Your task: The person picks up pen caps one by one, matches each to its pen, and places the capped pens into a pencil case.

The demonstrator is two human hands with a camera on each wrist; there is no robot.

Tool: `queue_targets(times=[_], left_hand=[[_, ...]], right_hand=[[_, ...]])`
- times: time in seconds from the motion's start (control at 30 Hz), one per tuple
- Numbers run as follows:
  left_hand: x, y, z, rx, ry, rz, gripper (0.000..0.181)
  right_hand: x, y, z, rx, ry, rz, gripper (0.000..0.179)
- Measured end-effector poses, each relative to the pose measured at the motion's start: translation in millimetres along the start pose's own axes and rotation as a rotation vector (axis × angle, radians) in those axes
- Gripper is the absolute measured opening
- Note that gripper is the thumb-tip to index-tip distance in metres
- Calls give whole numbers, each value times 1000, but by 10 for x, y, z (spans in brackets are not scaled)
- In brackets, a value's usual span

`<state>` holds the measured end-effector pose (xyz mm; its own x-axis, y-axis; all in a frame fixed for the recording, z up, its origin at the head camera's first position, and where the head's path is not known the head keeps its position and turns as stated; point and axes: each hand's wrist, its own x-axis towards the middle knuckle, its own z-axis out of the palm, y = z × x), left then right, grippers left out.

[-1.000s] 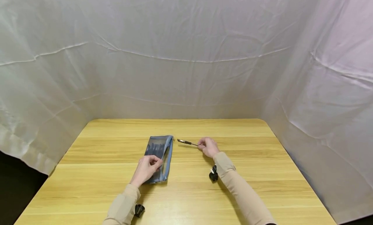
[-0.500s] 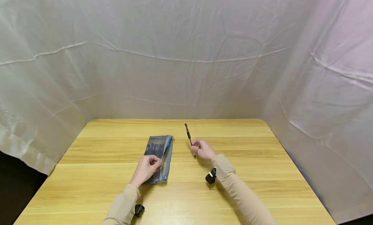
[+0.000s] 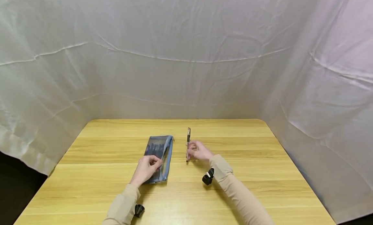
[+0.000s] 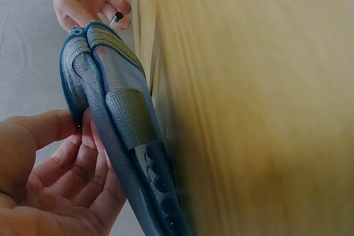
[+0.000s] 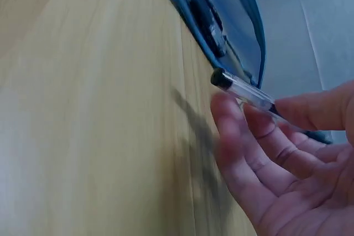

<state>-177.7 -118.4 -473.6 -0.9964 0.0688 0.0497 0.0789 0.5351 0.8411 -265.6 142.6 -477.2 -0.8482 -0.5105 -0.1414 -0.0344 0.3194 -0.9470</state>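
Note:
A blue mesh zip pencil case (image 3: pixel 154 144) lies on the table with its zipped side gaping toward the right. My left hand (image 3: pixel 147 168) pinches the near lip of that opening between thumb and fingers, as the left wrist view (image 4: pixel 72 181) also shows. Dark pens (image 5: pixel 207 20) show inside the case. To its right, my right hand (image 3: pixel 199 150) holds a clear-barrelled pen (image 3: pixel 188 138) with a black cap and grip, raised over the table. In the right wrist view, thumb and fingertips pinch the pen's barrel (image 5: pixel 249 93), its dark end pointing toward the case.
The wooden table (image 3: pixel 247 186) reaches back to a pale grey cloth curtain (image 3: pixel 186 72) that hangs behind it and at both sides. A small black wrist camera (image 3: pixel 208 177) hangs at the right cuff, another black camera (image 3: pixel 139 210) at the left.
The right hand has shifted left toward the case, and the pen has swung from pointing left to pointing away, nearly upright in the head view. The left hand and the case have stayed put.

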Motion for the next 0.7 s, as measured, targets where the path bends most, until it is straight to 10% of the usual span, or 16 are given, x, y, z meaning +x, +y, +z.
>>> queue_targets(times=[0.3, 0.7], left_hand=[[21, -6, 4, 13, 6, -7, 12], [55, 12, -16, 6, 2, -6, 12]], right_hand=[[72, -145, 360, 302, -26, 236, 47], [160, -203, 503, 218, -89, 183, 45]])
